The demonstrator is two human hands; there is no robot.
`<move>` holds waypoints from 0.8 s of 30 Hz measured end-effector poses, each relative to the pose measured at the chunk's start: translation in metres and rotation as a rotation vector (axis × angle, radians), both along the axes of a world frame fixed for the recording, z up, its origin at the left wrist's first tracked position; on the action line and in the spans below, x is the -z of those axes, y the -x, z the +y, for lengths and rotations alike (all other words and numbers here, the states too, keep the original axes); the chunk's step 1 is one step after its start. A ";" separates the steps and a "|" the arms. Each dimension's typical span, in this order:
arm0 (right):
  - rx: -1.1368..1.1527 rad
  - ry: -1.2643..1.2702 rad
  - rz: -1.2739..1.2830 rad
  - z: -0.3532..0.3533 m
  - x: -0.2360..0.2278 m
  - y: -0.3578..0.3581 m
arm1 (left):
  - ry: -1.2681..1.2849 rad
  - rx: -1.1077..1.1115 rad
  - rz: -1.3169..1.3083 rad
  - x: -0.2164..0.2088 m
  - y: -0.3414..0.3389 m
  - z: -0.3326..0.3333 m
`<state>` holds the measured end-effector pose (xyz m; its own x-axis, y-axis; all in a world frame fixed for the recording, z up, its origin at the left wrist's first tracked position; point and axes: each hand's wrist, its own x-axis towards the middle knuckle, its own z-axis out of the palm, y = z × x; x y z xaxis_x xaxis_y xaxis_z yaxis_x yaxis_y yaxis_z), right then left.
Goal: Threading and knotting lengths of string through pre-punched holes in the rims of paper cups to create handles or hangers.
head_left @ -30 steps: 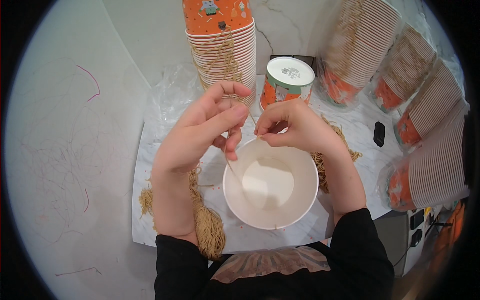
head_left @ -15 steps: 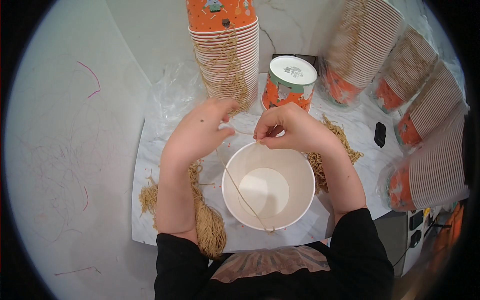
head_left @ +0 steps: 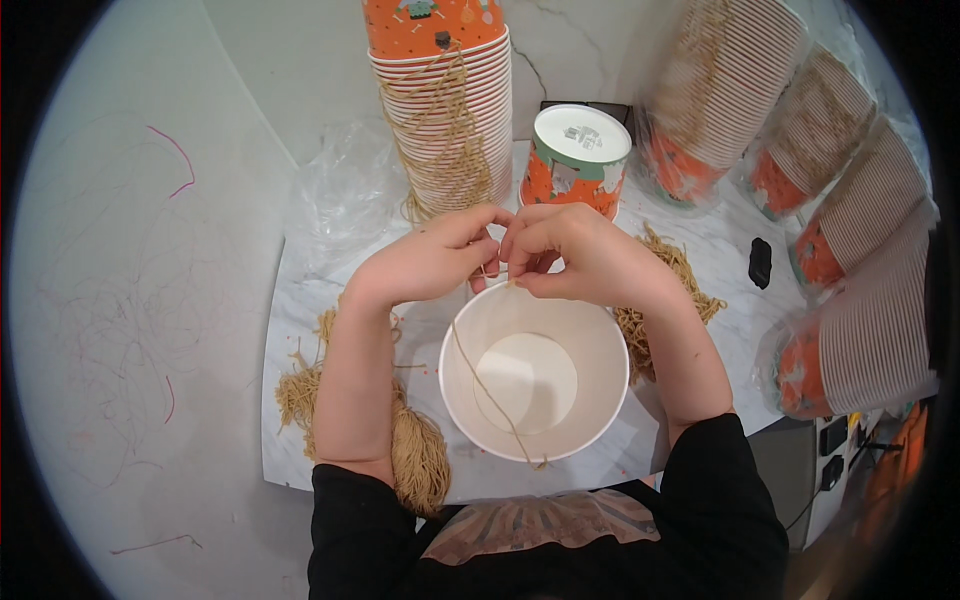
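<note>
A white paper bucket (head_left: 600,400) stands upright before me, its round bottom showing inside. One tan cord (head_left: 484,385) runs across its mouth from the near rim toward the far rim, where my hands meet. My right hand (head_left: 560,250) pinches the cord at the far rim. Close against it, my left hand (head_left: 450,255) has its fingers closed around the cord; part of those fingers is hidden behind the right ones. Under my left forearm lies a bundle of tan cords (head_left: 420,455), and more tan cord (head_left: 675,275) is heaped beside my right forearm.
Behind my hands rises a tall stack of buckets (head_left: 440,120) draped with cord. An orange bucket (head_left: 575,170) stands upside down next to it. Several plastic-wrapped bucket stacks (head_left: 860,320) lean along the right. A small black object (head_left: 760,263) and a crumpled clear bag (head_left: 345,185) lie on the table.
My left hand has moved right, from apart to touching my right hand, and its fingers have closed on the cord. The right hand stays at the far rim.
</note>
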<state>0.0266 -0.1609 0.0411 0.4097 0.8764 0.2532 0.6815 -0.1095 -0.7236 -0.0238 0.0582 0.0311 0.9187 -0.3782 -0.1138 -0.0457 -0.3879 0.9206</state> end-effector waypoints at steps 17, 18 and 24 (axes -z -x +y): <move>0.091 -0.115 0.615 -0.001 -0.005 -0.004 | -0.288 -0.031 -0.189 -0.022 0.020 0.004; 0.091 -0.115 0.618 0.000 -0.004 -0.005 | -0.360 -0.075 -0.246 -0.023 0.021 0.003; 0.167 -0.063 0.339 -0.001 0.007 -0.009 | -0.424 -0.106 -0.309 -0.034 0.025 -0.008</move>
<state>0.0351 -0.1617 0.0344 0.6155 0.7774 0.1301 0.3786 -0.1468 -0.9138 -0.0483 0.0502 0.0647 0.9641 -0.2615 0.0456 -0.2306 -0.7398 0.6321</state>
